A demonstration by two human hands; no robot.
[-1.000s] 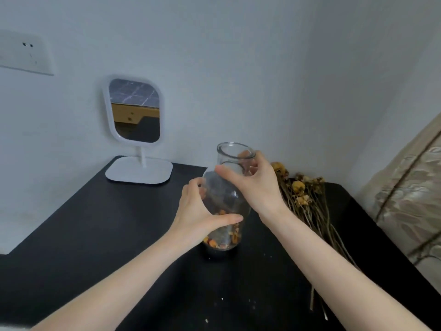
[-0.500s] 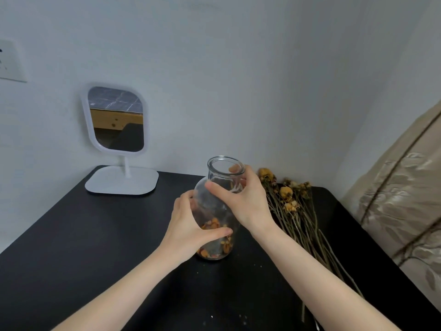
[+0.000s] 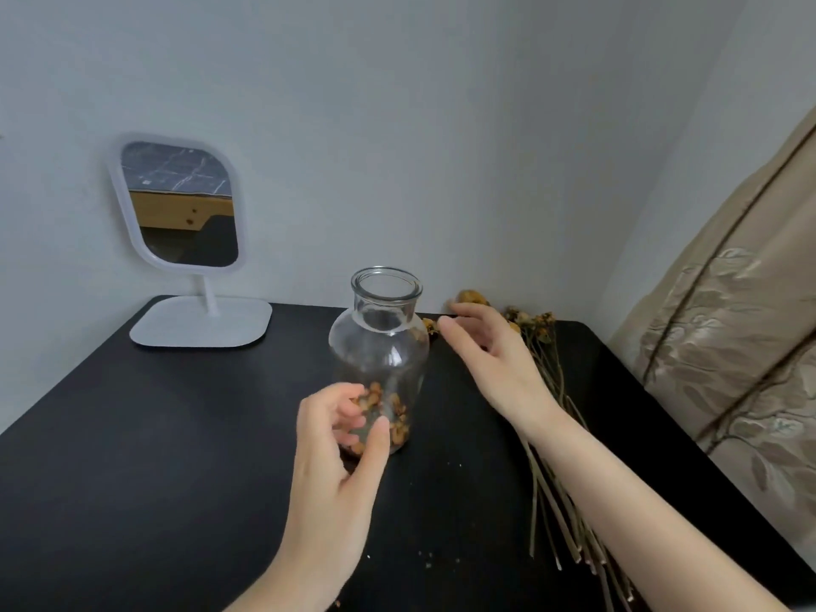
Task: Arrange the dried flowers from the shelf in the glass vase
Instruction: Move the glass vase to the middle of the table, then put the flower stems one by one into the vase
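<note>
Glass vase [image 3: 379, 346] stands ready; your L hand [image 3: 335, 470] hangs slack beside it, your R hand [image 3: 490, 360] is spread & empty, so next grip the dried flowers [image 3: 542, 322] just beneath it.

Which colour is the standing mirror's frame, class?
White. The mirror shows best in the head view, the only one.

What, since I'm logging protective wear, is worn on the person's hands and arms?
Nothing shows. The left hand and right hand are bare: no gloves, rings or watch. The left forearm and right forearm carry no sleeves, bands or markings.
</note>
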